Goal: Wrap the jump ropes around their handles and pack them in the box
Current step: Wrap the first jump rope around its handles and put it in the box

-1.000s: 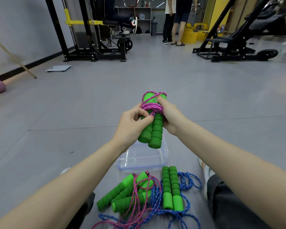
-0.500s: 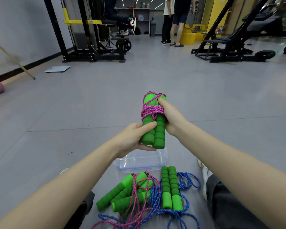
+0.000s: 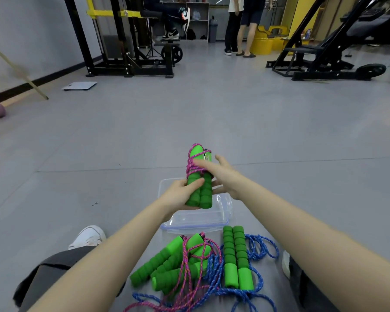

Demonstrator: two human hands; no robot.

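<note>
I see the left hand [image 3: 180, 194] clamped on the lower half of a wrapped rope bundle [image 3: 199, 176]: two green foam handles side by side, pink rope wound around the upper part. The bundle stands roughly upright, tilted slightly left, held in the air just above the clear plastic box [image 3: 196, 216] on the floor. The right hand [image 3: 221, 174] has its fingers spread, grip apart; one fingertip lies against the pink wraps. Motion blur here, so I can't tell if the palm touches the handles too.

The box sits open and looks empty from this angle, just beyond the loose ropes. Nearer to me on the floor: a pile of green handles tangled with pink rope [image 3: 178, 264], and just to its right a pair of green handles [image 3: 236, 257] lying side by side with blue rope [image 3: 259, 246] looped around them. Pink and blue ropes overlap at the bottom edge.
</note>
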